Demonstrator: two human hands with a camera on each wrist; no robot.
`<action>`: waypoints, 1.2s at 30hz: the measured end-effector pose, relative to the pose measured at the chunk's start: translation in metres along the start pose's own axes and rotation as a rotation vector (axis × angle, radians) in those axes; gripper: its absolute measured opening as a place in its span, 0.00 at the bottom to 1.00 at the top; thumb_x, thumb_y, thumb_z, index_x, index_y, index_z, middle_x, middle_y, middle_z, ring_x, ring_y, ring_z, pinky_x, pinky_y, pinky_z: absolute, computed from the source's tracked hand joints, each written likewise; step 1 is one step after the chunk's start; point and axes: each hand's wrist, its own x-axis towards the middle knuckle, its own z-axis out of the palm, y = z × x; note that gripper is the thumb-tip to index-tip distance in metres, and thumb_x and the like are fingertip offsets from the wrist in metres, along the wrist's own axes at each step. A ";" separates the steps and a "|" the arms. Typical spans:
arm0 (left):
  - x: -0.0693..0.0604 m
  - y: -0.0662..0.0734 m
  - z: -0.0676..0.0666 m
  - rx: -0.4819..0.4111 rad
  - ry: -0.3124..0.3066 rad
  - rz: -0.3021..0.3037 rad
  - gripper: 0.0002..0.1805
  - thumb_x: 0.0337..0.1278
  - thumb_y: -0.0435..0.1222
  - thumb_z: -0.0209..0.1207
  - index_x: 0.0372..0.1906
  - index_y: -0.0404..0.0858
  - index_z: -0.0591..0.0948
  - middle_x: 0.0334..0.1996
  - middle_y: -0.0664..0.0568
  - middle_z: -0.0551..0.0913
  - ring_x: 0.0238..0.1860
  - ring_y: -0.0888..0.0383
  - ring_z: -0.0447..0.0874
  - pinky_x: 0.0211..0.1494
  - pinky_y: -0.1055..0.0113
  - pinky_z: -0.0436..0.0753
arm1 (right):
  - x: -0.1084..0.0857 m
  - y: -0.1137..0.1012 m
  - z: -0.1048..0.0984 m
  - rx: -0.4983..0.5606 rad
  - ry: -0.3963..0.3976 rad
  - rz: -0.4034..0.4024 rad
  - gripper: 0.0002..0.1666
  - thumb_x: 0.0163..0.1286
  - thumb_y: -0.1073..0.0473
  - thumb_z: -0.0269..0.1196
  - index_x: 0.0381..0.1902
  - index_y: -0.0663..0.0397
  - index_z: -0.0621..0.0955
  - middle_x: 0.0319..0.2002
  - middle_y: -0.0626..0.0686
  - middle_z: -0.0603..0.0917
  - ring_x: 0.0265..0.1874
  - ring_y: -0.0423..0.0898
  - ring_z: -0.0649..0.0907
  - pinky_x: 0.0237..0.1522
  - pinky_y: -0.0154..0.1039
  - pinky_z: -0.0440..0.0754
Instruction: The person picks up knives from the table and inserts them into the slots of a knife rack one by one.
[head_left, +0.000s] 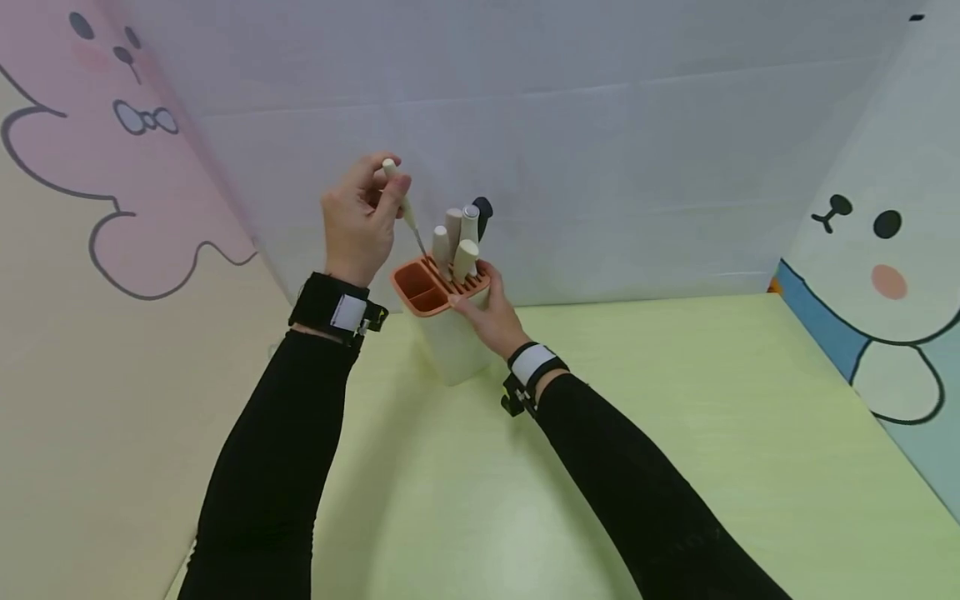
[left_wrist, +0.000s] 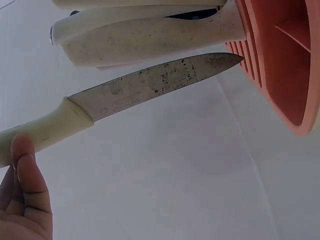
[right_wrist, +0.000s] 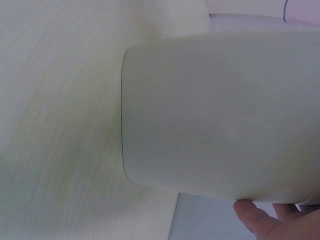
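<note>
My left hand (head_left: pixel 360 218) pinches the cream handle of a kitchen knife (left_wrist: pixel 155 82) between thumb and fingers. The blade is spotted, and its tip points down at the slots of the knife block (head_left: pixel 453 346). In the left wrist view the tip meets the slotted edge; whether it has entered a slot I cannot tell. The block has a pale body and an orange top (left_wrist: pixel 295 120) with slots and two open compartments. Several light handles (head_left: pixel 467 254) and a black one (head_left: pixel 483 212) stand in it. My right hand (head_left: pixel 495 315) grips the block's right side near the rim.
The block stands on a pale yellow-green table (head_left: pixel 675 417) close to its back edge. Behind rises a white wall covering (head_left: pixel 600 167). Cartoon-printed panels flank the table, a pink one (head_left: pixel 165 192) at left and a bear one (head_left: pixel 885 283) at right.
</note>
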 end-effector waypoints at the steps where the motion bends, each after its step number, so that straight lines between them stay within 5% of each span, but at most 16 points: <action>1: 0.000 -0.002 0.001 0.010 -0.003 0.000 0.15 0.64 0.41 0.59 0.49 0.34 0.80 0.34 0.42 0.85 0.24 0.60 0.78 0.34 0.75 0.79 | 0.000 0.000 0.000 -0.004 0.001 0.002 0.50 0.65 0.34 0.59 0.74 0.26 0.45 0.75 0.43 0.54 0.72 0.48 0.57 0.70 0.56 0.54; 15: -0.004 -0.024 0.017 0.119 -0.064 -0.020 0.17 0.66 0.45 0.56 0.52 0.38 0.80 0.35 0.44 0.86 0.25 0.55 0.79 0.27 0.73 0.72 | -0.002 -0.004 0.001 0.012 -0.006 0.007 0.50 0.65 0.34 0.59 0.75 0.27 0.44 0.75 0.42 0.52 0.72 0.47 0.56 0.70 0.56 0.52; 24: -0.013 -0.039 0.023 0.162 -0.149 -0.150 0.19 0.68 0.46 0.55 0.57 0.40 0.79 0.40 0.44 0.86 0.28 0.54 0.82 0.34 0.66 0.81 | 0.000 -0.002 0.002 0.018 0.005 -0.007 0.53 0.64 0.35 0.61 0.76 0.36 0.45 0.75 0.44 0.53 0.72 0.46 0.57 0.70 0.54 0.53; 36: -0.027 -0.054 0.024 0.092 -0.234 -0.277 0.20 0.69 0.44 0.53 0.55 0.35 0.78 0.42 0.41 0.84 0.33 0.48 0.86 0.38 0.59 0.85 | -0.002 -0.005 0.003 -0.011 0.013 -0.011 0.50 0.65 0.35 0.60 0.75 0.32 0.45 0.75 0.45 0.53 0.72 0.48 0.57 0.70 0.58 0.52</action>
